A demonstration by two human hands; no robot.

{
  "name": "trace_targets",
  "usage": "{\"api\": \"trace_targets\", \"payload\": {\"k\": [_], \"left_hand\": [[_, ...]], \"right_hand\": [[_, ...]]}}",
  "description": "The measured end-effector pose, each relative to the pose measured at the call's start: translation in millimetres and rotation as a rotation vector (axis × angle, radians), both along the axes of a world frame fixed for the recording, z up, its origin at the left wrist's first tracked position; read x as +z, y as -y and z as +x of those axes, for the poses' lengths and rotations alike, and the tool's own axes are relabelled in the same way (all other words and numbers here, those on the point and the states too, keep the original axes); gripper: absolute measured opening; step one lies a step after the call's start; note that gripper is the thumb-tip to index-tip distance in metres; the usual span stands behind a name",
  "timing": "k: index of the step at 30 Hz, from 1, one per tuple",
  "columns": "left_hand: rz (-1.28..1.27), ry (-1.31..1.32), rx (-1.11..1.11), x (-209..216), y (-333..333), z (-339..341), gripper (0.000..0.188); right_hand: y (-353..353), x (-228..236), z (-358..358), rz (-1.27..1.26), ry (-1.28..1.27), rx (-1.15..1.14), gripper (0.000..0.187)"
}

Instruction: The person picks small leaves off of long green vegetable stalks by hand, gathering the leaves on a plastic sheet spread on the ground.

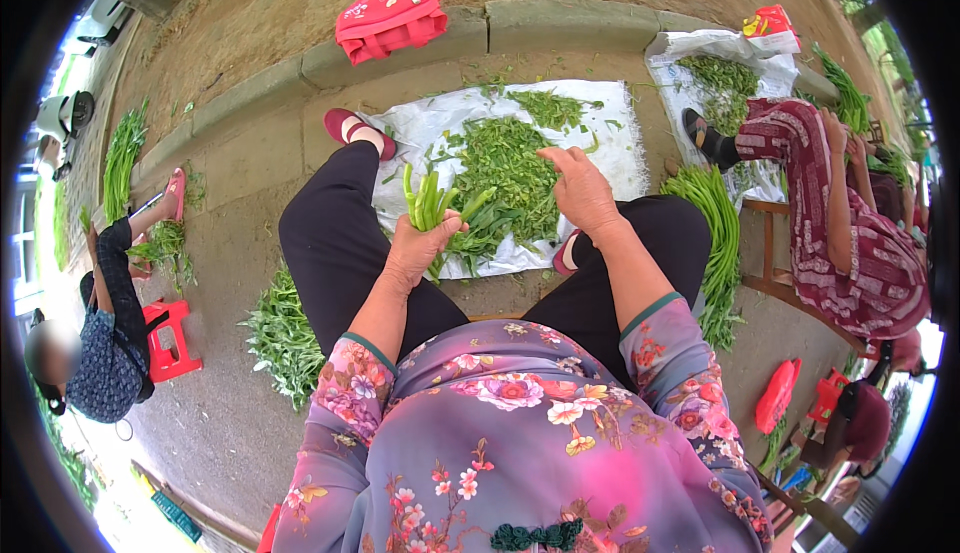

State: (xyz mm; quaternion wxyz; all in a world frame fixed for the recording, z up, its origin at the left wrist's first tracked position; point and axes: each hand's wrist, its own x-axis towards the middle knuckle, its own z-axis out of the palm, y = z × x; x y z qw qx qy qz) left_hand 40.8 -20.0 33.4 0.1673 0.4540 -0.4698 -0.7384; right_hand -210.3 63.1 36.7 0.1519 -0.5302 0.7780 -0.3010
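My left hand (418, 251) is closed round a bunch of green leafy-vegetable stems (428, 201), their thick pale-green ends pointing up and away from me. To the right of it, my right hand (583, 193) hovers over the white sheet (610, 133), its fingers curled and pointing left. Whether a small piece sits in those fingers is too small to make out. Between and beyond both hands, a wide heap of loose green leaves (505, 168) lies on the sheet.
Bundles of long green stems (708, 223) lie by my right knee; leafy bunches (283, 333) are left of my leg. A red bag (392, 18) rests on the curb (580, 28). Seated people work on both sides, one at the right by another leaf-covered sheet (775, 83). A red stool (170, 341) stands left.
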Motion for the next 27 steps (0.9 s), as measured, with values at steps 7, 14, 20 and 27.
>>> {"api": "trace_targets", "payload": {"k": [7, 14, 20, 27], "left_hand": [[-0.057, 0.056, -0.037, -3, -6, -4, 0.017], [-0.091, 0.060, -0.117, 0, -7, -7, 0.016], [-0.169, 0.106, -0.169, -8, -9, -2, 0.014], [-0.231, 0.186, -0.249, -8, -10, -3, 0.012]], "right_hand": [[-6, 15, 26, 0.161, 0.699, 0.237, 0.023], [-9, 13, 27, 0.239, 0.783, 0.252, 0.022], [-10, 14, 29, 0.220, 0.646, 0.281, 0.019], [-14, 20, 34, 0.200, 0.223, 0.367, 0.010]]}}
